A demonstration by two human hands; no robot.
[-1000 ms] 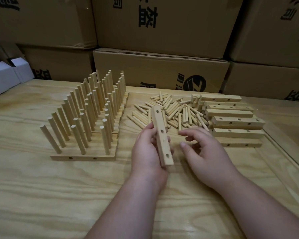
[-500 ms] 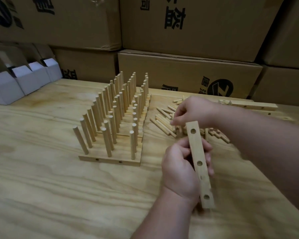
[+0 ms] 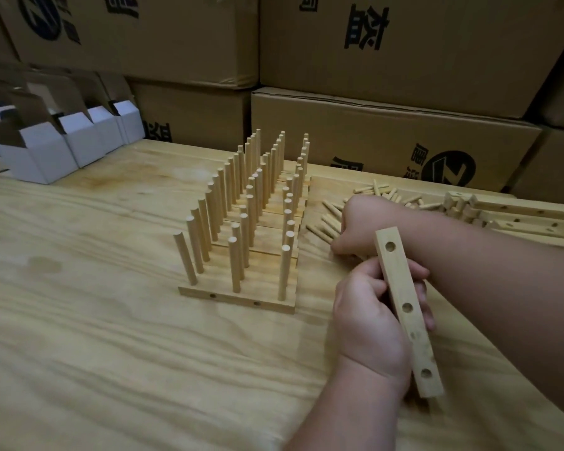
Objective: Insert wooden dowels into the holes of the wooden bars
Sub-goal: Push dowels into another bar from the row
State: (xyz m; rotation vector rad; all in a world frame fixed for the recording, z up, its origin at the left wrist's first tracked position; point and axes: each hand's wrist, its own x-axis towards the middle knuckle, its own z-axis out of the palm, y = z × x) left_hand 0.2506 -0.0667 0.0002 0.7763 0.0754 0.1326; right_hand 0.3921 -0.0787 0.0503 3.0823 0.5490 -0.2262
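My left hand grips a wooden bar with several empty holes, held lengthwise above the table at the right. My right hand reaches across behind it into the pile of loose dowels, fingers curled down among them; what they hold is hidden. Left of the pile stands a block of finished bars, side by side, each with upright dowels. A stack of empty bars lies at the far right.
Large cardboard boxes line the back of the wooden table. Small open white and brown cartons stand at the back left.
My right hand left the bar and reached back into the dowel pile, then lowered onto it. My left hand drew the bar nearer. The view swung left.
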